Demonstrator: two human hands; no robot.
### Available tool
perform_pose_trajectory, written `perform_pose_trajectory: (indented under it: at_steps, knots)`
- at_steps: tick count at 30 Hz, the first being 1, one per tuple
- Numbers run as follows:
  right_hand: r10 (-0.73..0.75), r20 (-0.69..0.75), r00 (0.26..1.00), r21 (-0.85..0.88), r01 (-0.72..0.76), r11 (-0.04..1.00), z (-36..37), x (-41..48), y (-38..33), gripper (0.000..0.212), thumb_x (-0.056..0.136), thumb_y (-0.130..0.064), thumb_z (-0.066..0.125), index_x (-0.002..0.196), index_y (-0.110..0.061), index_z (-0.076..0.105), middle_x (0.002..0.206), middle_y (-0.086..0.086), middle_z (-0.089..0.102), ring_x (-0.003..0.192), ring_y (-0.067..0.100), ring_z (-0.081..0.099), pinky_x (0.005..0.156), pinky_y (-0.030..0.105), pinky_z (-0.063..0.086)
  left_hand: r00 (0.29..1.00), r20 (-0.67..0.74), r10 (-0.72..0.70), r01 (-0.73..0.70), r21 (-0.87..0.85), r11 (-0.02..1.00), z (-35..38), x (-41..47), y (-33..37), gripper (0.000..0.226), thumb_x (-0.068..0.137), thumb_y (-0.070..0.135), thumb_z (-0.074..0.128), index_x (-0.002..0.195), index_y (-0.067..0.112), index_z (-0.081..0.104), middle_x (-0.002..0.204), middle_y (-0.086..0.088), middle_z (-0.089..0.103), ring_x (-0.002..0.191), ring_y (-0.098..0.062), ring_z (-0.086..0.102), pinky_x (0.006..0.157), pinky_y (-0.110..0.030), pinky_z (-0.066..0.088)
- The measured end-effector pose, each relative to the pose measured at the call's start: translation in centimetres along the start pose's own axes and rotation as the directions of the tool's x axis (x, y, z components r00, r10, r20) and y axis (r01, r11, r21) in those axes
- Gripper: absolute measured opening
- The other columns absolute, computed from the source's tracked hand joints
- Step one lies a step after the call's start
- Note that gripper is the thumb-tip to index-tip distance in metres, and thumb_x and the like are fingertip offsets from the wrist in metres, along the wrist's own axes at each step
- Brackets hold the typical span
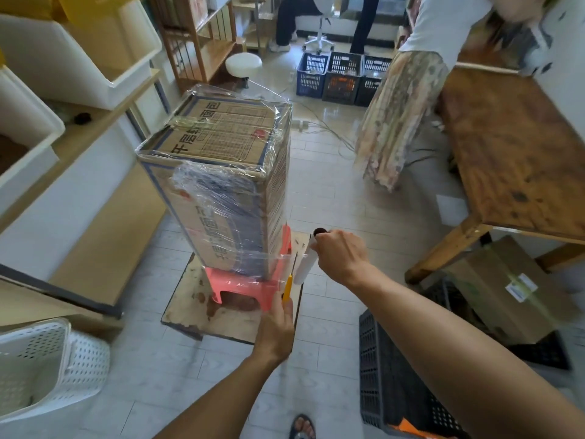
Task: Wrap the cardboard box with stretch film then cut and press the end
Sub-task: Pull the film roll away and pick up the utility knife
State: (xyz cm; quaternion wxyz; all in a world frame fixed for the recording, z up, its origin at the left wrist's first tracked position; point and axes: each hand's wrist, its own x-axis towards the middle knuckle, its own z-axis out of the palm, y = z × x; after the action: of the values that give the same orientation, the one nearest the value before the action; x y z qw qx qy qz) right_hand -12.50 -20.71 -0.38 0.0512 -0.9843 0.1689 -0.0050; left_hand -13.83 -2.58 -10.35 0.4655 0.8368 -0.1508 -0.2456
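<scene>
A tall cardboard box with blue print stands upright on a pink plastic stool, with clear stretch film wound around its sides and top edges. My right hand grips the white stretch film roll just right of the box's lower corner. A short band of film runs from the roll to the box. My left hand holds a yellow utility knife. Its blade points up at that band of film.
The stool rests on a wooden board on the tiled floor. White bins sit on shelves at left, a white perforated basket at lower left. A wooden table and black crate stand at right. A person stands behind.
</scene>
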Motion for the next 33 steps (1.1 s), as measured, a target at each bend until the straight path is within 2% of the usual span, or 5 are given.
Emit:
perform_pose_trajectory:
  at_steps: [4, 10, 17, 25, 33]
  knots:
    - [-0.036, -0.016, 0.999, -0.021, 0.036, 0.999, -0.1, -0.2, -0.2, 0.031, 0.101, -0.030, 0.047, 0.091, -0.011, 0.070, 0.087, 0.013, 0.068, 0.079, 0.037, 0.067, 0.060, 0.032, 0.036, 0.999, 0.022, -0.041, 0.041, 0.032, 0.999, 0.8, 1.9, 1.7, 0.042, 0.106, 0.036, 0.030, 0.146, 0.026, 0.030, 0.084, -0.004, 0.063, 0.066, -0.017, 0.059, 0.052, -0.021, 0.040]
    - [-0.046, 0.005, 0.999, -0.142, 0.046, 0.989, -0.2, 0.0, -1.2, 0.019, 0.096, -0.018, 0.055, 0.088, -0.014, 0.072, 0.073, 0.005, 0.068, 0.065, 0.028, 0.067, 0.053, 0.030, 0.037, 0.989, 0.023, -0.143, 0.137, 0.173, 0.975, 1.7, 1.9, -0.6, 0.038, 0.104, 0.037, 0.027, 0.137, 0.018, 0.032, 0.076, -0.009, 0.061, 0.071, -0.031, 0.062, 0.062, -0.039, 0.047]
    - [-0.065, -0.002, 0.998, -0.122, 0.064, 0.990, -0.2, -0.5, -1.5, 0.021, 0.096, -0.021, 0.053, 0.090, -0.013, 0.071, 0.077, 0.010, 0.070, 0.070, 0.032, 0.069, 0.055, 0.030, 0.035, 0.954, 0.045, -0.298, 0.290, 0.129, 0.948, 1.5, -0.2, -5.4, 0.033, 0.106, 0.033, 0.028, 0.123, 0.011, 0.045, 0.107, -0.012, 0.061, 0.091, -0.029, 0.057, 0.075, -0.036, 0.041]
    - [-0.035, 0.010, 0.999, -0.105, 0.036, 0.994, -0.6, -0.4, -2.1, 0.021, 0.097, -0.025, 0.057, 0.084, -0.013, 0.069, 0.071, 0.006, 0.069, 0.063, 0.028, 0.067, 0.053, 0.029, 0.036, 0.989, -0.143, 0.043, -0.047, -0.023, 0.999, 1.8, 0.8, -2.0, 0.032, 0.105, 0.034, 0.033, 0.129, 0.016, 0.047, 0.068, 0.006, 0.053, 0.058, -0.011, 0.054, 0.055, -0.019, 0.036]
    - [-0.069, -0.032, 0.997, -0.132, 0.064, 0.989, -0.8, -1.1, -1.3, 0.022, 0.098, -0.026, 0.054, 0.086, -0.011, 0.065, 0.071, 0.008, 0.069, 0.063, 0.033, 0.068, 0.051, 0.031, 0.040, 0.950, 0.102, -0.294, 0.261, 0.256, 0.931, 3.8, 4.3, -2.3, 0.034, 0.106, 0.034, 0.026, 0.121, 0.009, 0.042, 0.111, -0.020, 0.061, 0.101, -0.038, 0.057, 0.082, -0.040, 0.044]
